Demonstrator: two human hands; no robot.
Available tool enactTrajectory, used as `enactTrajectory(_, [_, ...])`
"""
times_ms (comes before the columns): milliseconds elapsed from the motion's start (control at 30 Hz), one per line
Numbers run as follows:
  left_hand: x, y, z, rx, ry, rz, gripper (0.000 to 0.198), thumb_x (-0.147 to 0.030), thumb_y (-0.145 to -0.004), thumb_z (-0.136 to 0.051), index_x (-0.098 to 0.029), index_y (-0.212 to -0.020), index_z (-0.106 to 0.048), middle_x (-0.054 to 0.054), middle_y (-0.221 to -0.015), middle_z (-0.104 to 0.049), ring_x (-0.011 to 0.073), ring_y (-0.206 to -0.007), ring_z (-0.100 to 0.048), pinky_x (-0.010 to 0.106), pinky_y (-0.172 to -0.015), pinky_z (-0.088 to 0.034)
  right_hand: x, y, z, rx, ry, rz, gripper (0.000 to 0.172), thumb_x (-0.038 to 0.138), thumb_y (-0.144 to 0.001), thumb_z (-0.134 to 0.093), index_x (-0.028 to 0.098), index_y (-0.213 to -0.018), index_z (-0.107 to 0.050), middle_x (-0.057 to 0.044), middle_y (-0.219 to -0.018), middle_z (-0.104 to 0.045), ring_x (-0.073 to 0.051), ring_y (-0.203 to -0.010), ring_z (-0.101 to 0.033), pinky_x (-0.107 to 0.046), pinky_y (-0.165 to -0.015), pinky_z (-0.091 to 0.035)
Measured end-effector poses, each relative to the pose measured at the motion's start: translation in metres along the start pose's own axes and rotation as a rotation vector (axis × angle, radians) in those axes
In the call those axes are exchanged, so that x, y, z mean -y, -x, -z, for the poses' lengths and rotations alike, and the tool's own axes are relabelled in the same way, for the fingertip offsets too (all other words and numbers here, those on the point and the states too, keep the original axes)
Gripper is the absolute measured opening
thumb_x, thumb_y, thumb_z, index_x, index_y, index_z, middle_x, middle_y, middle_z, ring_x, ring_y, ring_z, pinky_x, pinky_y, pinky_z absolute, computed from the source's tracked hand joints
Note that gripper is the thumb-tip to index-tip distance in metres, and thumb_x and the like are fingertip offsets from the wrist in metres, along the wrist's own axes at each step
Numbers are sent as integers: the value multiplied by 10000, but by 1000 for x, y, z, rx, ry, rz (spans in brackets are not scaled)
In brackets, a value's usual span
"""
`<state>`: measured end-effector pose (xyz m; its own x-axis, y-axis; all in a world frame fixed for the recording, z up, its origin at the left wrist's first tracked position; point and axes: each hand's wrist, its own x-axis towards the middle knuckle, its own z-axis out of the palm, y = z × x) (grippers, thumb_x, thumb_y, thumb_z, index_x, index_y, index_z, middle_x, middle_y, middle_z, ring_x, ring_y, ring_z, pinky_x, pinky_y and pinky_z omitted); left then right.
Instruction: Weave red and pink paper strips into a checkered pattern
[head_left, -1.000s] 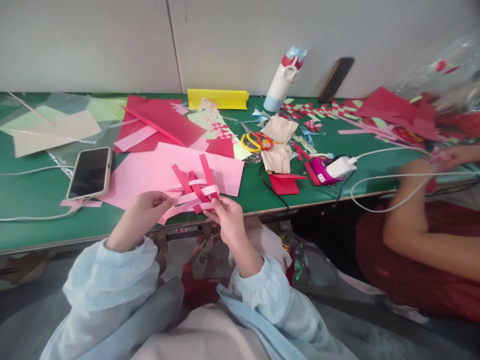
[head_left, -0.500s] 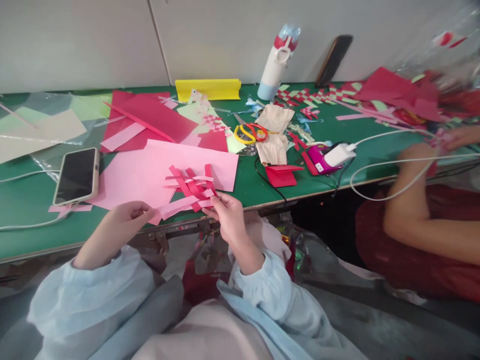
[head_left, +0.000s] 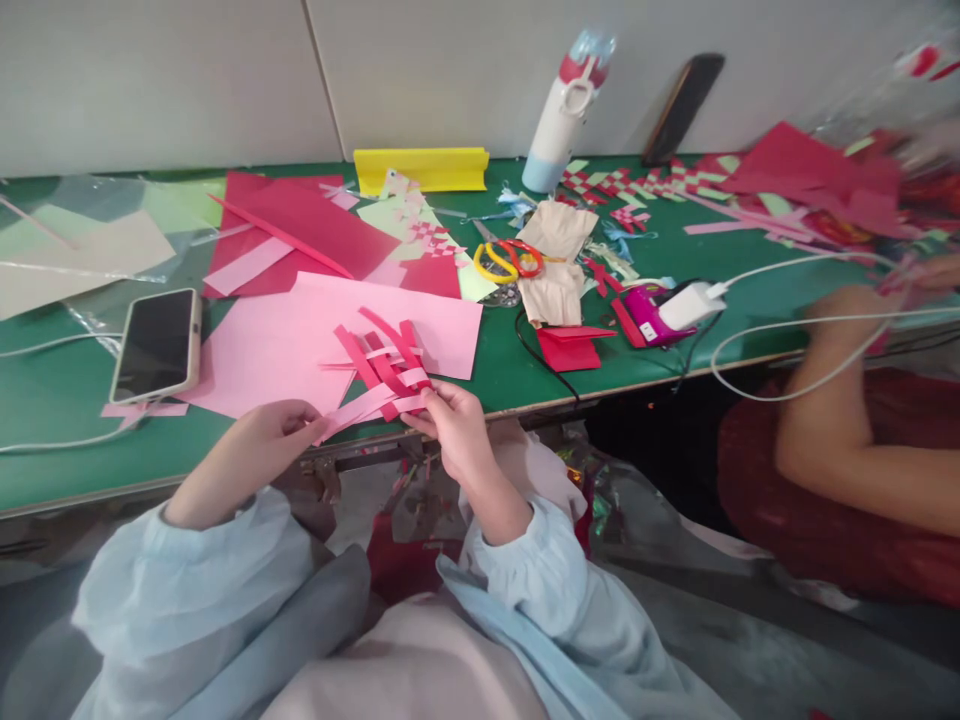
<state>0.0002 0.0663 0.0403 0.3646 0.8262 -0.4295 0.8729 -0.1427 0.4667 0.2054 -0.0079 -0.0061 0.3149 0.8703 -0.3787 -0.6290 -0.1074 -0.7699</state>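
Observation:
Red and light pink paper strips cross over and under each other in a woven piece above the table's front edge. My right hand pinches its right end between thumb and fingers. My left hand is closed at the loose left ends of the pink paper strips, thumb and fingers together on them. Several strip ends fan out toward the back. Beneath and behind the weave lie light pink paper sheets.
On the green table lie a phone, red sheets, scissors and a purple power adapter with a white plug and cable. A bottle stands at the back. Another person's arm is at right.
My left hand has shifted slightly right with the pink strip ends. The red strips at the far side have spread and turned a little. The view has shifted slightly.

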Motion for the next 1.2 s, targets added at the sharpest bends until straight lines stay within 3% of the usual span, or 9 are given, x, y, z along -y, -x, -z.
enactTrajectory(200, [-13, 1, 0, 77, 118, -61, 423, -607, -792, -492, -200, -743, -600, -16, -618, -550, 142, -563, -464, 258, -518, -312, 2, -1, -4, -31, -56, -55, 95, 241, -696, -680, 171, -752, -647, 15, -709, -688, -111, -636, -664, -282, -704, -610])
enactTrajectory(433, [5, -5, 1, 31, 6, -50, 369, -548, -790, -463, -206, -738, -592, 1, -683, -597, 175, -629, -519, 286, -587, -366, 6, 0, -1, -54, -50, -78, 18, 175, -724, -586, 172, -722, -604, 4, -703, -683, -125, -642, -679, -288, -691, -614])
enactTrajectory(633, [7, -11, -2, 60, -87, -30, 366, -550, -783, -450, -214, -717, -582, 11, -674, -612, 193, -639, -527, 301, -587, -357, 8, -2, 0, -28, 106, -71, 186, 344, -744, -661, 172, -710, -600, 10, -686, -624, -117, -629, -633, -301, -688, -614])
enactTrajectory(767, [3, -14, -3, 60, -90, -20, 378, -559, -784, -432, -215, -739, -582, 17, -697, -630, 201, -663, -549, 307, -603, -374, 13, 0, 3, 16, 375, 54, 263, 414, -817, -600, 170, -886, -671, -27, -824, -669, -135, -666, -636, -298, -658, -598])
enactTrajectory(867, [-1, -14, -3, 64, -100, 6, 372, -557, -780, -435, -217, -758, -583, 19, -717, -640, 205, -675, -560, 307, -601, -379, 25, 2, 10, -28, 865, 272, 288, 374, -881, -545, 183, -1025, -706, -81, -971, -722, -180, -721, -665, -336, -715, -564])
enactTrajectory(967, [-2, -13, -3, 59, -104, 13, 362, -550, -782, -438, -219, -768, -584, 14, -715, -642, 202, -672, -565, 306, -602, -378, 43, -2, 19, -62, 1265, 519, 236, 241, -879, -567, 191, -1036, -735, -88, -943, -746, -207, -810, -664, -351, -845, -503])
enactTrajectory(1033, [-3, -12, -4, 64, -100, 15, 368, -556, -787, -436, -219, -768, -583, 11, -703, -641, 199, -660, -564, 305, -600, -377, 53, -8, 23, 57, 1345, 581, 253, 208, -861, -606, 184, -1082, -727, -68, -917, -744, -191, -819, -643, -318, -841, -481])
enactTrajectory(1200, [-3, -12, -5, 60, -108, 3, 376, -562, -807, -431, -219, -768, -579, 11, -708, -645, 194, -650, -563, 304, -597, -373, 65, -25, 23, 371, 1458, 537, 341, 179, -797, -693, 201, -1137, -709, -21, -830, -663, -148, -767, -572, -253, -718, -411])
